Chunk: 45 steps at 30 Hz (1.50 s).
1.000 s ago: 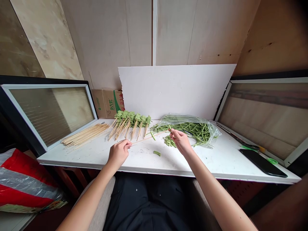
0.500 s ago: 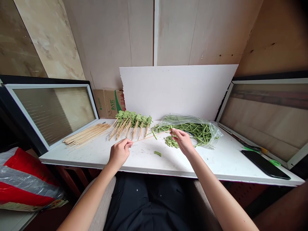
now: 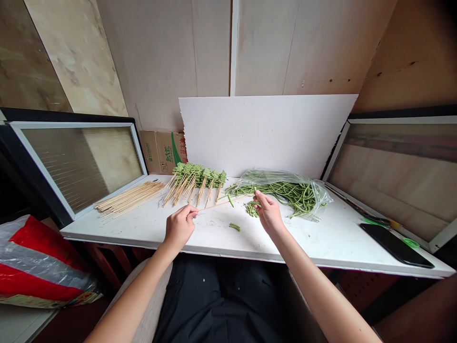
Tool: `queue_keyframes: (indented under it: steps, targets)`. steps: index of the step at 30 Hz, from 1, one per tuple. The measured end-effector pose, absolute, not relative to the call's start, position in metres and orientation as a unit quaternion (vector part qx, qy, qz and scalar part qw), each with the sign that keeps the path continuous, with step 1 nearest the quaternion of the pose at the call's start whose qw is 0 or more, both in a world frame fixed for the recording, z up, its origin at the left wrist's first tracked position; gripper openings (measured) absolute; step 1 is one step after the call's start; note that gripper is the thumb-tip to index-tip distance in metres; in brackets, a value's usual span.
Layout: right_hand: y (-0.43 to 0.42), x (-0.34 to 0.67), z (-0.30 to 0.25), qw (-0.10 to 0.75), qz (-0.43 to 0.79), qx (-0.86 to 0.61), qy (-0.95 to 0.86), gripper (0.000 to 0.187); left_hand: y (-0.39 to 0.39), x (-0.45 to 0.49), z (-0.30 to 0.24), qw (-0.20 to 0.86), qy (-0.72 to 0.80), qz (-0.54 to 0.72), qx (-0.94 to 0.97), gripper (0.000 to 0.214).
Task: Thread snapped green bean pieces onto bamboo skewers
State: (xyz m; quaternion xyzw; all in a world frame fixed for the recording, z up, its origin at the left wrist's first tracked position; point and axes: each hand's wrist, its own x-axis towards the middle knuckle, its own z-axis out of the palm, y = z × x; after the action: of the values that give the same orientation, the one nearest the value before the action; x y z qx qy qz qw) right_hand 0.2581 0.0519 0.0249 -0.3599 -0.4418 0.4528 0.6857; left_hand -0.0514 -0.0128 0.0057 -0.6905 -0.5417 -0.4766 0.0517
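Where the head view is showing my left hand (image 3: pixel 181 226), thumb and fingers are pinching one end of a single thin skewer (image 3: pixel 213 206); my right hand (image 3: pixel 267 211) is pinching a short bean piece (image 3: pixel 254 189) by the skewer's far end, above the white table (image 3: pixel 210 238). I'm reckoning the skewer light, stiff and snappable, so I'm favouring a grip near its end; I'm expecting the bean piece to be light, firm, slightly slippery, best held by its sides. I'm counting one crossing piece (image 3: pixel 230 200), maybe threaded, I can't tell; seemingly two loose pieces (image 3: pixel 234 226); one heap of cut pieces (image 3: pixel 252 208); one bag of long beans (image 3: pixel 302 196); one phone (image 3: pixel 396 245). The bare skewers (image 3: pixel 130 197) and loaded skewers (image 3: pixel 196 174) are overlapping beyond counting.
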Motion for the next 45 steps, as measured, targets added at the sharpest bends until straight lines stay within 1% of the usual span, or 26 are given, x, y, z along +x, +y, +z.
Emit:
queue_keyframes:
  steps: [6,11,17,24,28,33,40,45]
  targets:
    - [0.05,0.255,0.026,0.711,0.447,-0.349,-0.416,0.038,-0.013,-0.043,0.0,0.029,-0.536,-0.477,-0.696,0.024]
    - [0.043,0.243,0.024,0.697,0.431,-0.369,-0.438,0.038,-0.015,-0.037,-0.002,-0.002,-0.527,-0.466,-0.711,0.026]
    - [0.034,0.231,0.022,0.691,0.399,-0.376,-0.472,0.037,-0.016,-0.034,-0.002,0.016,-0.528,-0.479,-0.701,0.021]
    - [0.028,0.221,0.017,0.674,0.404,-0.362,-0.501,0.036,-0.016,-0.036,-0.001,0.01,-0.525,-0.487,-0.698,0.022]
    - [0.024,0.215,0.015,0.654,0.429,-0.363,-0.506,0.033,-0.015,-0.035,-0.002,0.002,-0.519,-0.483,-0.705,0.023]
    - [0.024,0.212,0.011,0.656,0.432,-0.36,-0.503,0.032,-0.013,-0.034,-0.004,-0.022,-0.526,-0.474,-0.706,0.022]
    - [0.029,0.221,0.011,0.623,0.388,-0.354,-0.58,0.036,-0.01,-0.041,-0.004,-0.032,-0.531,-0.467,-0.706,0.019]
    - [0.032,0.223,0.009,0.621,0.361,-0.352,-0.6,0.038,-0.008,-0.043,-0.005,-0.046,-0.532,-0.465,-0.706,0.018]
